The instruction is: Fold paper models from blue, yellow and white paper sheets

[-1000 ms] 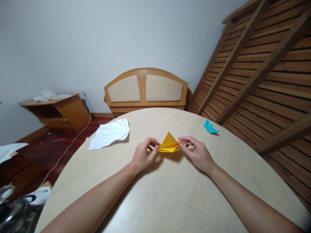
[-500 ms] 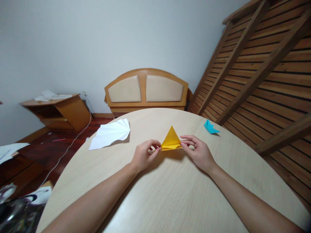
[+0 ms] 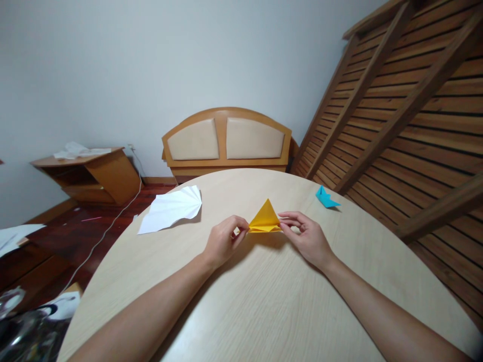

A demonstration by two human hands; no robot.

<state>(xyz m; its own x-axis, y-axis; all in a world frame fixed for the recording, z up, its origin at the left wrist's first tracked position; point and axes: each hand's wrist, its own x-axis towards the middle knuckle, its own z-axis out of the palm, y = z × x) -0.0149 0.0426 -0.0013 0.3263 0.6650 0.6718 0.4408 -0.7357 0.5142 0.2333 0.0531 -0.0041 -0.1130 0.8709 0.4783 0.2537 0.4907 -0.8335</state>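
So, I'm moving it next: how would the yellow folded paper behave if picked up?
The yellow paper is probably light: the left hand and right hand merely pinch it. Its layered folds may feel stiffish; the thin-looking peak could bend.

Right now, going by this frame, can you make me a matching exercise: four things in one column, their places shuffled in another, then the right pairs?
Things:
1. yellow folded paper
2. white sheet
3. blue folded paper
4. headboard

Places:
A. beyond the table
B. on the table, far right
C. between left hand and right hand
D. on the table, far left

Pairs: 1-C, 2-D, 3-B, 4-A
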